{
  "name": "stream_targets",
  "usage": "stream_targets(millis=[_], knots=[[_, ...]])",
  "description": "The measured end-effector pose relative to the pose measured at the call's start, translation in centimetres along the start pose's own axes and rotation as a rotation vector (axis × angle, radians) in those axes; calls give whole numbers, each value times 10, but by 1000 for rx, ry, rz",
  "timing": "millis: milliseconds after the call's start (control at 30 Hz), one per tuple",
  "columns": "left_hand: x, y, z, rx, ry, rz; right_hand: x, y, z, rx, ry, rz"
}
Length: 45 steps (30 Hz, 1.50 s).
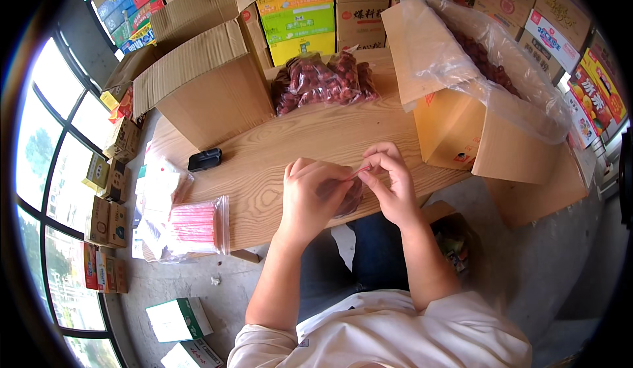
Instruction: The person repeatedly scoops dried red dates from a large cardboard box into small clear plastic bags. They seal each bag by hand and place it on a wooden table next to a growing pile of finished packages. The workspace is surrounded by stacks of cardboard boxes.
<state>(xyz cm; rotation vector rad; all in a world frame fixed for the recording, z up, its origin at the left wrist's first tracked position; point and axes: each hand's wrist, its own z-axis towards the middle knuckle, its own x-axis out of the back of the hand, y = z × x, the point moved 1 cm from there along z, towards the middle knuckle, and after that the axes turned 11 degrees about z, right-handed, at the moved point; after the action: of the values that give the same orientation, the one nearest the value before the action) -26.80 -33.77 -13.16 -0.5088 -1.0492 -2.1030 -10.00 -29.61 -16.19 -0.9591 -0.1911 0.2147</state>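
Fingers of both hands are pinched shut on one small clear bag of dark red fruit [348, 197], which hangs between them at the near edge of the wooden table [316, 137]. My left hand [315, 195] closes over the bag's left side and hides much of it; my right hand [390, 182] pinches the top strip between thumb and forefinger.

Surroundings, largest first. An open cardboard box lined with clear plastic [461, 104] stands to the right, loaded with the same dark red fruit. A second open cardboard box [204, 84] stands at the far left, flaps up; its contents are not visible. Stacked printed cartons [297, 19] line the wall behind. A heap of filled bags [323, 81] rests at the far side of the table, well apart from my hands. A clear sleeve of pink-edged empty bags [194, 226] lies at the near left corner. A small black device [204, 160] sits left of centre.

Governing relation: the bag's mouth shows as a thin red strip [359, 170] running left to right between my two pinches, rising slightly toward the right. The bag's body hangs below that line, toward me. Each hand holds one end, the right showing the clearer grip on the strip.
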Motion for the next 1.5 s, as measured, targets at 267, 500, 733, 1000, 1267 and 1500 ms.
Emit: stream_targets(millis=[267, 500, 733, 1000, 1267, 1500], knots=[[5, -5, -3, -25, 13, 31, -4, 10, -3, -7, 28, 116], [3, -2, -3, -20, 47, 63, -9, 15, -5, -51, -3, 120], [3, -2, -3, -9, 53, 42, -16, 16, -7, -53, 55, 203], [7, -1, -4, -28, 46, 50, -21, 20, -11, -114, 60, 343], [14, -8, -10, 11, 18, 73, -20, 16, -9, -177, 75, 424], [11, -6, -12, 31, 43, 105, -19, 16, -6, -163, 0, 365]])
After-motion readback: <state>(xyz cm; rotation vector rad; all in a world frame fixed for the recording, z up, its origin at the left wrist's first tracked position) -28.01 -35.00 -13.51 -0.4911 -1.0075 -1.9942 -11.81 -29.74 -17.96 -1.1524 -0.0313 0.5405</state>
